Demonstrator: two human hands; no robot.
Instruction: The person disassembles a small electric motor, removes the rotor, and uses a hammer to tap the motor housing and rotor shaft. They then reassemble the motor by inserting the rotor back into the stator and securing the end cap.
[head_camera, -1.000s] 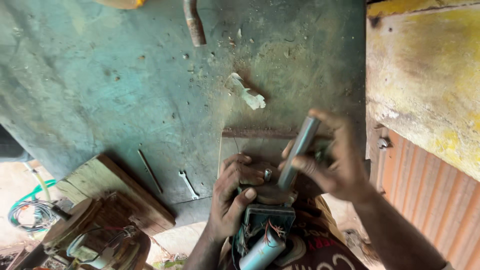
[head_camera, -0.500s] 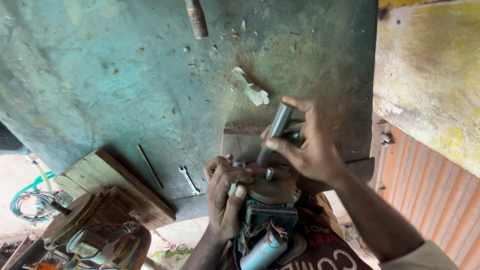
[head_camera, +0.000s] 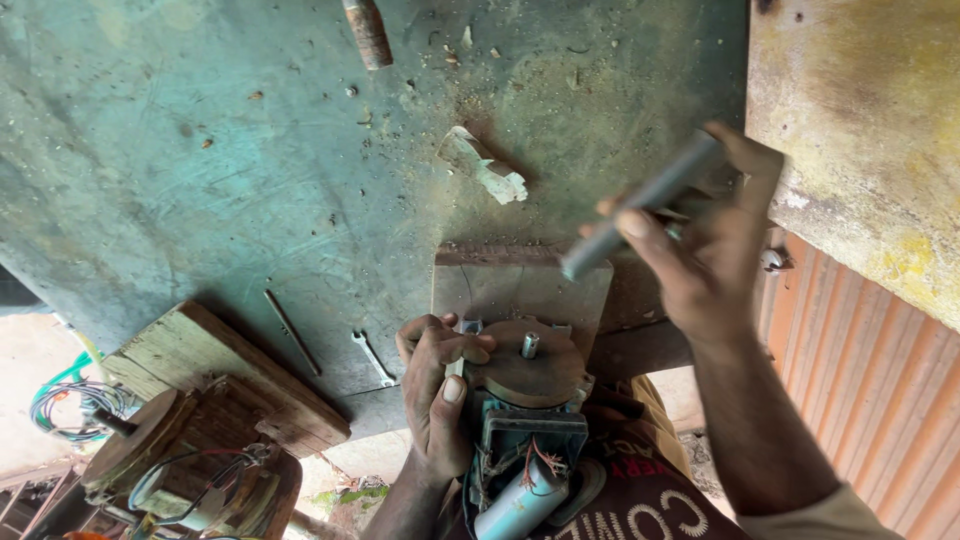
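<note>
Right hand (head_camera: 715, 250) clamped on grey metal rod (head_camera: 640, 207) above scuffed green workbench (head_camera: 200, 170); left hand (head_camera: 437, 395) grips small motor (head_camera: 525, 420) — rusty disc-shaped top, possibly blue casing — at bench edge.

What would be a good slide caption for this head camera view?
Left hand steadies a small blue-green electric motor at a worn green workbench, right hand raising a grey metal rod.

- Desk (head_camera: 200, 150): teal-painted surface, matt, scratched, dusty with grit.
- Rod (head_camera: 640, 205) in right hand (head_camera: 715, 250): grey metal, smooth, dull sheen.
- Motor (head_camera: 525, 440) under left hand (head_camera: 435, 400): rusty brown disc, bright metal shaft.
- Wrench (head_camera: 372, 358): bare metal.
- Block (head_camera: 225, 375): rough, weathered wood.
</note>
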